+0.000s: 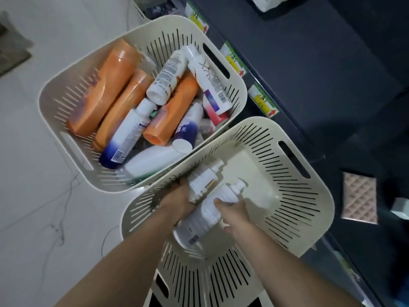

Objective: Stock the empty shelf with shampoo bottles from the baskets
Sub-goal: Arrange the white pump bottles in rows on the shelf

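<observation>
Two white bottles are grasped inside the near basket (309,218): one (204,180) in the left hand (179,200), one (208,213) in the right hand (234,211), necks pointing toward the dark shelf (321,63) ahead-right.

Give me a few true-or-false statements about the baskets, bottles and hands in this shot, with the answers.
1. The near basket is packed with orange bottles. False: it holds only the white bottles in the hands.
2. The left hand grips a white bottle. True.
3. The right hand is empty. False: it holds a larger white bottle.
4. The far basket contains orange bottles. True.
5. The dark shelf is full of shampoo. False: the visible stretch is bare.
</observation>
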The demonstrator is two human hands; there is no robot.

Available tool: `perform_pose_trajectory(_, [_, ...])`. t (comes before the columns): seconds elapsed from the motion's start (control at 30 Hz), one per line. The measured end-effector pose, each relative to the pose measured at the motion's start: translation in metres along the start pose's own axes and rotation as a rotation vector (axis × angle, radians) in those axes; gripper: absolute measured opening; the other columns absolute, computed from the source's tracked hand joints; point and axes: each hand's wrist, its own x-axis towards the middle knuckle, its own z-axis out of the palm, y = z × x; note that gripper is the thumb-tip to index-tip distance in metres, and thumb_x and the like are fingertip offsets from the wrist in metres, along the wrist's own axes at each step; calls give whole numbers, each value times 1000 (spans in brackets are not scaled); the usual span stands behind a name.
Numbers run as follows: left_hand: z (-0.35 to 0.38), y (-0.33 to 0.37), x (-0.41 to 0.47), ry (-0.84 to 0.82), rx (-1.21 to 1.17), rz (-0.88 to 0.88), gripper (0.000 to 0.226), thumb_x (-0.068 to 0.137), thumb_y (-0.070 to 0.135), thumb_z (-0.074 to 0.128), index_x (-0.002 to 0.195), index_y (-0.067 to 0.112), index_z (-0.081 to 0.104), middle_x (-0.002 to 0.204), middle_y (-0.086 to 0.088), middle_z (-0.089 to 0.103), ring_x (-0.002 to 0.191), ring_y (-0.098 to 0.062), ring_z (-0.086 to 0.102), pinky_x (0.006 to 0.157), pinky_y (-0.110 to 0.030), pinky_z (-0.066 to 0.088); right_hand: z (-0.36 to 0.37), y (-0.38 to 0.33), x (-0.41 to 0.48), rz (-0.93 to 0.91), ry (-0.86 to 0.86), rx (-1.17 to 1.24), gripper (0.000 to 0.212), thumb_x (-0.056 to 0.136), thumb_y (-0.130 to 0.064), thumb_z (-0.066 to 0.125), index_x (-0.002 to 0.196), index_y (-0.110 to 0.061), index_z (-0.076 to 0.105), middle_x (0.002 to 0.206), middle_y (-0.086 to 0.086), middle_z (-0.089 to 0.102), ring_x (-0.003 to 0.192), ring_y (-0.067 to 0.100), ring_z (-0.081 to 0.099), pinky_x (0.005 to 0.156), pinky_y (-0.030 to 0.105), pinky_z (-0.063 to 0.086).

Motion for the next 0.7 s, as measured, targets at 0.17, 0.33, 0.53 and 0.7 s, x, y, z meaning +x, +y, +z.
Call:
perform_pose_trajectory(0.17, [-3, -6, 8, -268, -311, 24, 65, 71, 17, 82, 124, 14, 44, 115, 3, 62, 98, -16, 60, 80, -27, 50, 7, 0, 18, 78, -96, 326, 60, 64, -44, 86, 104, -2, 68, 100, 15, 75, 88, 31, 73, 82, 48, 60])
perform_pose_trajectory(0.33, [-12, 5, -1, -495, -602, -4, 48, 69, 10, 82, 100, 28, 49, 101, 9, 67, 106, -16, 62, 89, -35, 51, -5, 12, 17, 37, -130, 418, 43, 71, -31, 84, 104, -7, 69, 93, 10, 78, 83, 27, 74, 69, 38, 60])
perform_pose_trajectory(0.53, [-54, 13, -23, -720, -753, 121, 62, 73, 13, 80, 126, 27, 53, 124, 2, 67, 120, -19, 57, 102, -46, 45, -34, 5, -14, -146, -106, 561, 27, 77, -29, 76, 96, -10, 71, 95, 13, 77, 76, 23, 74, 60, 32, 56])
perform_pose_trajectory(0.7, [-89, 35, -49, -758, -884, 174, 88, 57, 62, 83, 128, 17, 56, 120, -5, 69, 112, -21, 65, 96, -43, 49, -60, -13, -54, -279, -161, 805, 43, 72, -38, 73, 102, -7, 71, 100, 19, 74, 92, 35, 72, 84, 48, 56])
